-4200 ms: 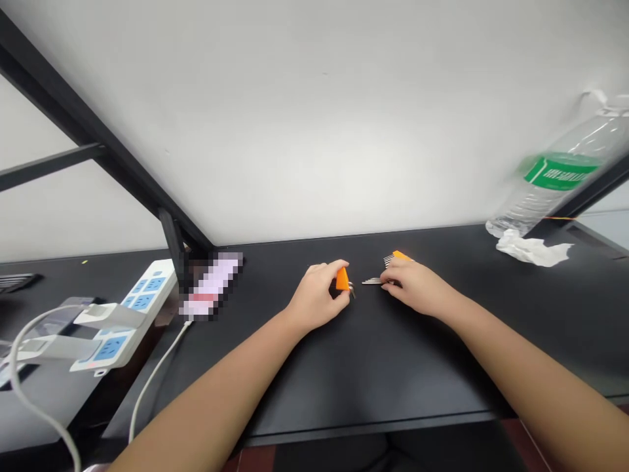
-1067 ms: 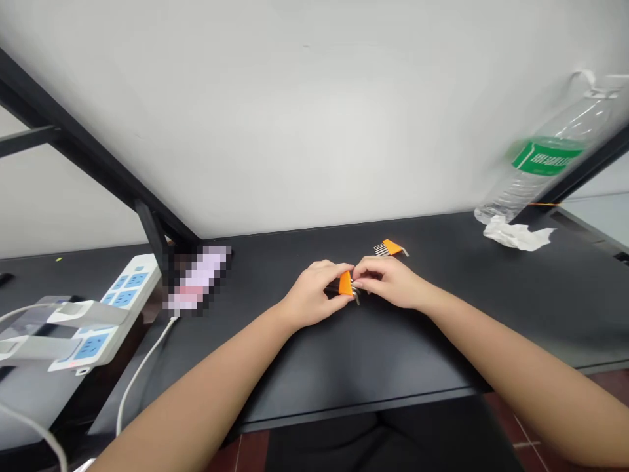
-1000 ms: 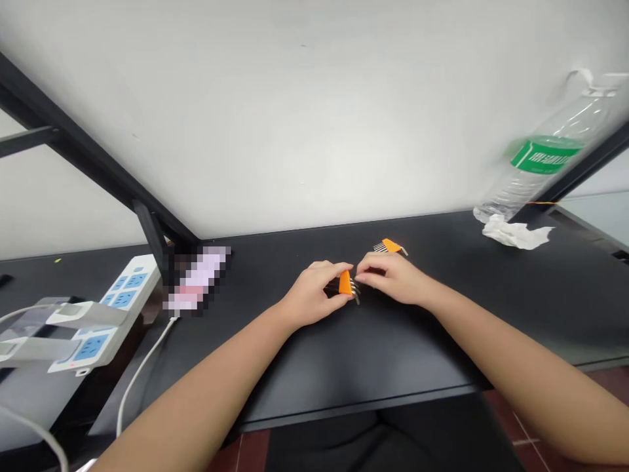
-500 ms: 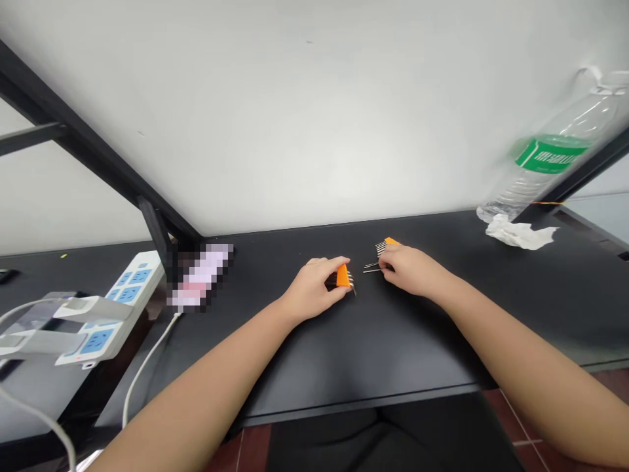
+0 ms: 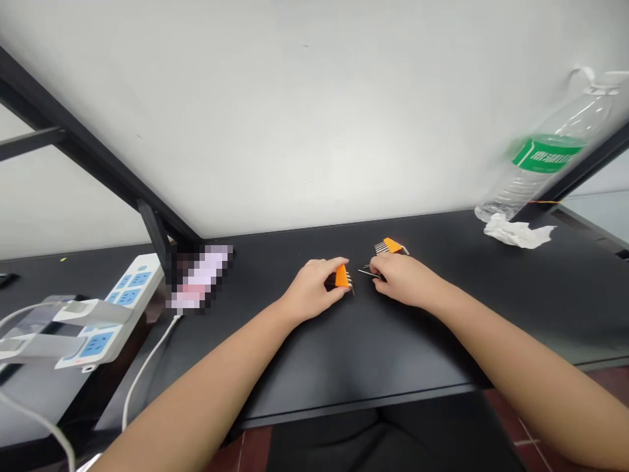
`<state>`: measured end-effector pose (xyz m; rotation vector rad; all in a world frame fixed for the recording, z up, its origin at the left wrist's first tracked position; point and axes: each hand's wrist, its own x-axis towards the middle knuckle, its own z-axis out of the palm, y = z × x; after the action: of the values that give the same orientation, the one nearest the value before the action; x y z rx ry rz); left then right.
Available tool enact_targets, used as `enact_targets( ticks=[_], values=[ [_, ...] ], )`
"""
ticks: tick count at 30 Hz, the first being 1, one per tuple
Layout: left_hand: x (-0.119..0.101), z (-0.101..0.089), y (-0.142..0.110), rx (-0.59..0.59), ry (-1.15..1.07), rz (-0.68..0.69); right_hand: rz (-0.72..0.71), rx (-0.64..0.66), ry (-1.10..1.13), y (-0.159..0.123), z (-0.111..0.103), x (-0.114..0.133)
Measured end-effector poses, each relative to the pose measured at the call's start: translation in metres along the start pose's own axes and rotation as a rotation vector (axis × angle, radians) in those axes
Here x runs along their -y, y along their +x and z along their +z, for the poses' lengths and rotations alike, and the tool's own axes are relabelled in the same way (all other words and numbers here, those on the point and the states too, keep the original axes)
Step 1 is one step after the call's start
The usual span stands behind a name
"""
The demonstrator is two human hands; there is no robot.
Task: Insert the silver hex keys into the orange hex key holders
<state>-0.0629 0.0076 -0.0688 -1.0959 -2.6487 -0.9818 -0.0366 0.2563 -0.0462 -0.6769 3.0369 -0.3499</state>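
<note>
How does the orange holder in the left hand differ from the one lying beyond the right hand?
The held holder is pinched by the left hand; the far holder lies on the desk.
The far holder sits closer to the wall than the held holder.
The far holder shows thin shafts leftward; the held holder shows metal ends rightward.
Both are orange.

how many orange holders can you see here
2. One orange holder is pinched in the left hand; the other holder lies on the desk, just beyond the right hand. No others show.
</note>
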Motion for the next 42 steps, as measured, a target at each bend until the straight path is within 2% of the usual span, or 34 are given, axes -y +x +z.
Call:
enact_targets(
  ticks=[8,11,14,17,21,29,33,37,40,42],
  values=[
    [0.000,0.001,-0.001,0.005,-0.021,-0.022,0.040,0.083,-0.070,-0.002,0.001,0.005],
    [-0.001,0.000,-0.001,0.011,-0.036,-0.065,0.005,0.031,0.029,-0.003,-0.002,0.006],
    [-0.003,-0.001,-0.001,0.009,-0.049,-0.079,-0.103,-0.061,0.190,-0.003,-0.004,0.006],
    [-0.005,-0.002,0.000,-0.005,-0.032,-0.059,-0.202,-0.178,0.242,-0.002,-0.003,0.007],
    [-0.005,-0.001,-0.001,-0.026,-0.010,-0.040,-0.228,-0.226,0.167,-0.002,-0.001,0.008],
    [-0.003,0.000,-0.002,-0.037,-0.010,-0.027,-0.233,-0.188,-0.003,-0.007,-0.004,0.011],
    [-0.003,0.001,-0.002,-0.027,-0.020,-0.029,-0.243,-0.184,-0.005,-0.010,-0.005,0.010],
    [-0.003,0.000,-0.002,-0.020,0.009,-0.016,-0.285,-0.210,0.098,-0.011,-0.006,0.011],
    [-0.005,-0.003,-0.001,0.015,0.014,0.032,-0.362,-0.238,0.311,-0.009,-0.008,0.012],
    [-0.008,-0.005,0.000,0.050,-0.006,0.074,-0.361,-0.214,0.497,-0.007,-0.008,0.013]
  ],
)
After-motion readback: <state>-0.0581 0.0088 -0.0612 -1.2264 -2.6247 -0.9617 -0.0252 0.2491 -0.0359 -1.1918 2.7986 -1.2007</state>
